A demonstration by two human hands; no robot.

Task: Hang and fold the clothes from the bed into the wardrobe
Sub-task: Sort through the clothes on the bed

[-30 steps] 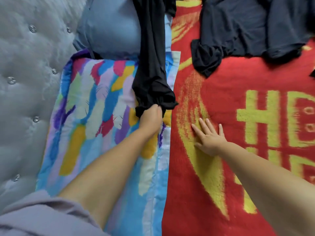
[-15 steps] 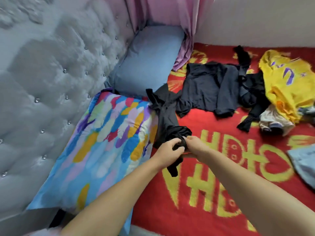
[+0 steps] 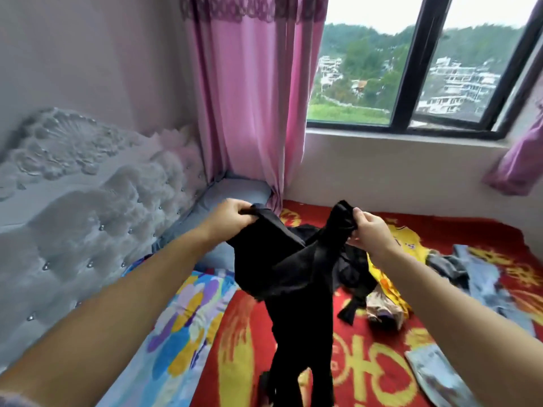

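Note:
A black garment (image 3: 291, 277) hangs in the air above the bed, stretched between both hands. My left hand (image 3: 227, 217) grips its upper left edge. My right hand (image 3: 368, 229) pinches its upper right corner. The cloth drops down between my arms toward the red blanket (image 3: 244, 348). Behind it on the bed lie another dark garment (image 3: 352, 268), a yellow shirt (image 3: 408, 248) and grey-blue clothes (image 3: 482, 277). The wardrobe is out of view.
A multicoloured pillow (image 3: 182, 324) and a blue pillow (image 3: 235, 192) lie at the left by the grey tufted headboard (image 3: 88, 207). A pink curtain (image 3: 246, 98) hangs in the corner beside the window (image 3: 411, 69). A pale folded cloth (image 3: 435, 374) lies at the right.
Both hands have lifted the black garment off the bed and pulled its top edge apart. My view has tilted up from the bed to the window.

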